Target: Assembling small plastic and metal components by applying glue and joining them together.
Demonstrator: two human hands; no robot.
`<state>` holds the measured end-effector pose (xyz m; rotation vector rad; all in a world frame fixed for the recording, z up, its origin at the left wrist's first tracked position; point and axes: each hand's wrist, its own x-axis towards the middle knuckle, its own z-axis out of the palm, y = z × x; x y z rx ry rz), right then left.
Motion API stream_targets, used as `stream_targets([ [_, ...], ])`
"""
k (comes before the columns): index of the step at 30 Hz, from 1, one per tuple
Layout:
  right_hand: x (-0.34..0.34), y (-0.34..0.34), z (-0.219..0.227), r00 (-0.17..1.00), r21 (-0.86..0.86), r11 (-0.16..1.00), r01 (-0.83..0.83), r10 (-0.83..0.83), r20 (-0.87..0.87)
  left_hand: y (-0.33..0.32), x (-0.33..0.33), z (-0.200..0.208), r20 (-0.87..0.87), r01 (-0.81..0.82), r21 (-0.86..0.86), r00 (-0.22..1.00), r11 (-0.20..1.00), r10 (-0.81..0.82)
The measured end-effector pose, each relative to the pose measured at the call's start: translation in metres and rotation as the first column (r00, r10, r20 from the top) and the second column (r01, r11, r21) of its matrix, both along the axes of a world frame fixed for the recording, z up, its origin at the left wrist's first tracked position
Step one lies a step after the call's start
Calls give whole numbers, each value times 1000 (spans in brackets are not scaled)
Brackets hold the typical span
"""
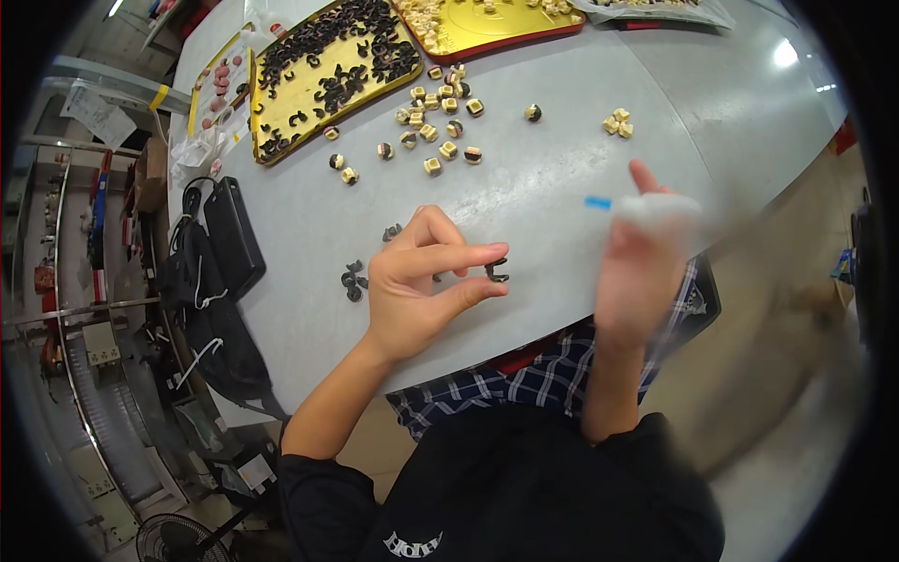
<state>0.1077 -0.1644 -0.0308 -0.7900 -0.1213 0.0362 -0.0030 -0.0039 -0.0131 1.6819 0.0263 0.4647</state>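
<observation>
My left hand (407, 295) pinches a small black curved clip (497, 273) between thumb and forefinger, above the grey table (552, 178). A few more black clips (354, 281) lie on the table just left of that hand, and another small dark piece (391, 231) sits behind it. To the right, my raised right hand (637, 281) is closed around a white bottle (660, 208) with a blue tip (597, 202) pointing left. Motion smears the right hand and the bottle. The bottle is apart from the clip.
Small cream-and-black pieces (449, 105) are scattered beyond my hands. A cluster of cream pieces (618, 123) lies farther right. At the back stand a yellow tray (304, 89) of black clips and a gold tray (468, 36) with cream pieces. A black box-shaped adapter (234, 234) lies left.
</observation>
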Motion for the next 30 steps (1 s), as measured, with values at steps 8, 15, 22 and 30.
stream_targets([
  [8,31,-34,0,944,-631,758,168,61,324,3,-2,2,19,24,59,1000,998,-25],
  [15,38,-37,4,898,-804,588,82,306,315,1,-4,7,-40,-54,101,997,993,59],
  [22,72,-60,30,796,-827,440,350,327,510,0,-6,10,-78,-79,96,993,992,87],
  [30,113,-32,14,664,-882,228,413,587,463,-2,-4,4,-119,-23,54,993,998,29],
])
